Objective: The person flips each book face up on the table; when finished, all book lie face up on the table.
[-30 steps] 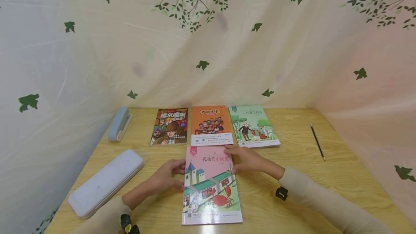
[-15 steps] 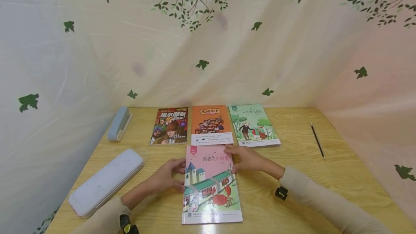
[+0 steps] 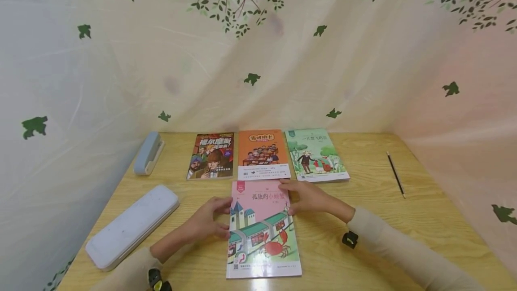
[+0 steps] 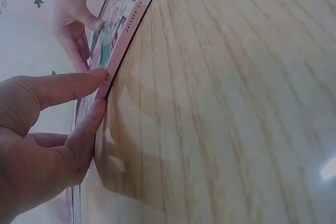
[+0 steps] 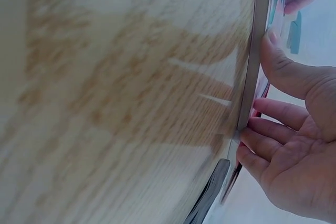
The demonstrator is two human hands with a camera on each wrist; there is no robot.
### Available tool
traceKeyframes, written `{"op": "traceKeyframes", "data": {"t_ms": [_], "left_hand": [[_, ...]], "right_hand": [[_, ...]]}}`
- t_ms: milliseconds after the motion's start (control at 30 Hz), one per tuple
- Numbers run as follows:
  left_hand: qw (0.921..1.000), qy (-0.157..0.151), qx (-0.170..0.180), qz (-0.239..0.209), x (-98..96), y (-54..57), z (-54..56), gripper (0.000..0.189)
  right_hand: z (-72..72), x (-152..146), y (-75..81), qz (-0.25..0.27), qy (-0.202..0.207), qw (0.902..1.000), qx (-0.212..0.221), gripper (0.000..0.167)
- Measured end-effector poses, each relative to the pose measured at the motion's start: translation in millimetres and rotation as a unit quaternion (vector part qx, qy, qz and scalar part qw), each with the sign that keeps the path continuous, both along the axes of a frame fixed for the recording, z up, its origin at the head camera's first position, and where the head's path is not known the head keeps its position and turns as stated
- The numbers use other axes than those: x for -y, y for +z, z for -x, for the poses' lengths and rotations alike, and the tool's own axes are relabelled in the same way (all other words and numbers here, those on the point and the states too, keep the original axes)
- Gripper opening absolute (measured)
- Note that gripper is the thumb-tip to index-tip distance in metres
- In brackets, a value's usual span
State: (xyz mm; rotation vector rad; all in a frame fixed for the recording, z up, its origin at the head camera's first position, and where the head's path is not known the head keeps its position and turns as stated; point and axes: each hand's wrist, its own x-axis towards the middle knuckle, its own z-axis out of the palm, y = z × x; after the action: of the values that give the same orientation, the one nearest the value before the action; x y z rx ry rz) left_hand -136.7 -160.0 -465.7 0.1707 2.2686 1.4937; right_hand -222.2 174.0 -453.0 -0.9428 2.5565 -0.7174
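Note:
A pink storybook (image 3: pixel 264 232) with a red crab and a green train on its cover lies flat on the wooden table. At its left edge is my left hand (image 3: pixel 203 220), thumb and fingers spread; the left wrist view shows the tips touching the book's pink spine (image 4: pixel 131 27). My right hand (image 3: pixel 308 197) is at the upper right edge, some fingertips over the cover's top corner. Seen from the right wrist, that thumb and the fingertips (image 5: pixel 252 153) touch the book's page edge (image 5: pixel 253 56). Both hands have fairly straight, relaxed fingers.
Behind lie a dark detective book (image 3: pixel 211 156), an orange book (image 3: pixel 263 152) and a green book (image 3: pixel 317 154). A white pencil case (image 3: pixel 132 227) and a blue stapler (image 3: pixel 147 152) are on the left, a black pencil (image 3: pixel 396 174) on the right. A leaf-patterned curtain (image 3: pixel 282 80) surrounds the table.

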Motion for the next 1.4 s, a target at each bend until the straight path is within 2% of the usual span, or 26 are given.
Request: {"op": "traceKeyframes", "data": {"t_ms": [367,867,1200,1267,1400], "left_hand": [[1.0000,0.001,0.004,0.006,-2.3,-0.3,2.0,0.088],[0.9998,-0.018,0.005,0.010,-1.4,-1.5,-0.8,0.092],[0.9997,-0.025,0.003,0.008,-0.6,-0.6,1.4,0.095],[0.9995,-0.028,0.002,0.012,0.5,0.6,3.2,0.096],[0.9980,-0.041,-0.006,0.049,2.4,2.4,9.3,0.091]], "right_hand": [[0.6,-2.8,1.1,-0.001,0.002,0.9999,0.011,0.080],[-6.8,-3.2,2.3,0.018,0.001,0.9991,0.038,0.079],[-4.7,-3.2,2.7,0.012,0.007,0.9993,0.034,0.078],[-2.8,-2.5,3.4,0.010,0.011,0.9994,0.032,0.077],[2.1,-1.6,5.5,0.001,0.037,0.9992,0.013,0.074]]}}
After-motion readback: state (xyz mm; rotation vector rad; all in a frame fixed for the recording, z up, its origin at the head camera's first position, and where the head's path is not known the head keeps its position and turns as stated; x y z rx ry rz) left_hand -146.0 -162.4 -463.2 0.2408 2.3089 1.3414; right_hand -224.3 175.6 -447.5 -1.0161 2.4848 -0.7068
